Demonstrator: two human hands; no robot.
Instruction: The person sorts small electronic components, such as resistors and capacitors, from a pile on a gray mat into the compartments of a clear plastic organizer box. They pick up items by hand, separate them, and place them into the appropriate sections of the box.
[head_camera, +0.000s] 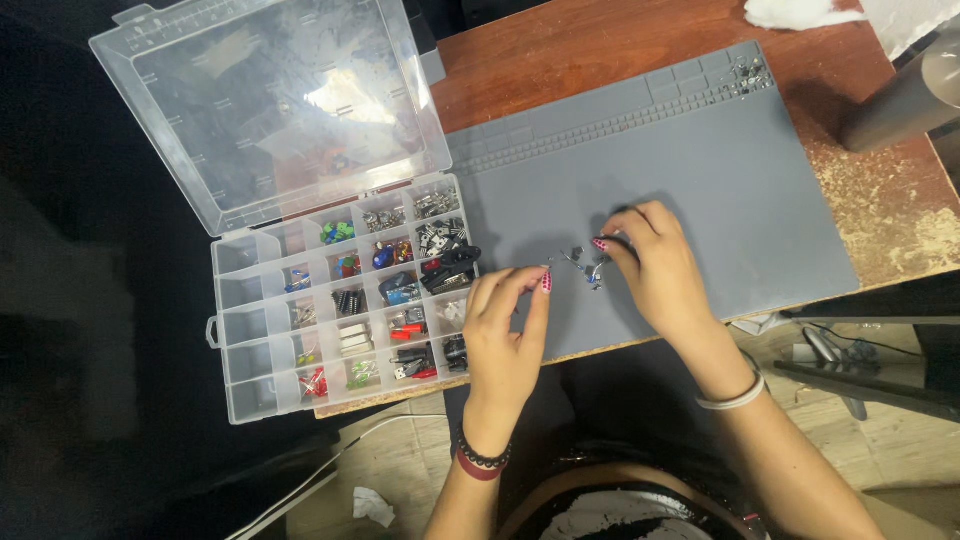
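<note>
Grey silicone work mat (700, 190) on a worn reddish wooden desk (600, 40). Left hand (505, 335) and right hand (655, 265) pinching small wire-legged electronic parts (585, 265) just above it. Clear plastic compartment organiser (340, 300) open just beside; probably easy to drop a part through a loose pinch.

Grey mat (700, 170) on reddish-brown table (590, 40); clear organiser box (225, 290) holds multicoloured parts (400, 270).
</note>
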